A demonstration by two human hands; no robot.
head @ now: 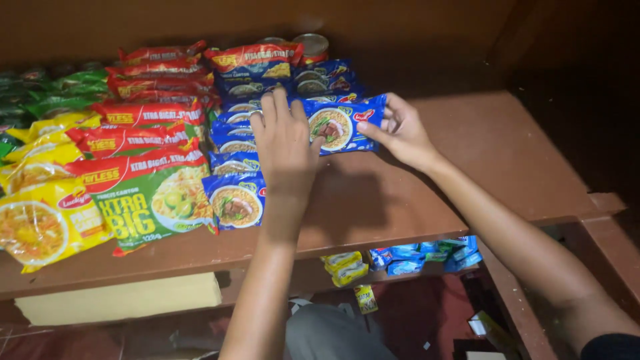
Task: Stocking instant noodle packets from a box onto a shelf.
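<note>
While both arms reach over the brown wooden shelf [413, 200], we see the left hand [285, 143] lying flat, palm down, its fingers [270, 107] spread and resting on the row of blue noodle packets [235, 200] beneath it; its thumb touches the left end of a single blue noodle packet [340, 125]. At the other end of that packet, the right hand [402, 133] pinches its edge between thumb and fingers, so the packet spans the gap between the two hands, just above the shelf board. Left of the left hand we note overlapping red-and-green noodle packets [150, 193], and beyond those, yellow packets [43, 220]. Beyond the fingertips, at the back of the shelf, stand two tins [311, 45], partly hidden. Below the wrists, a lower shelf carries small blue sachets [427, 257] and yellow sachets [347, 265].
</note>
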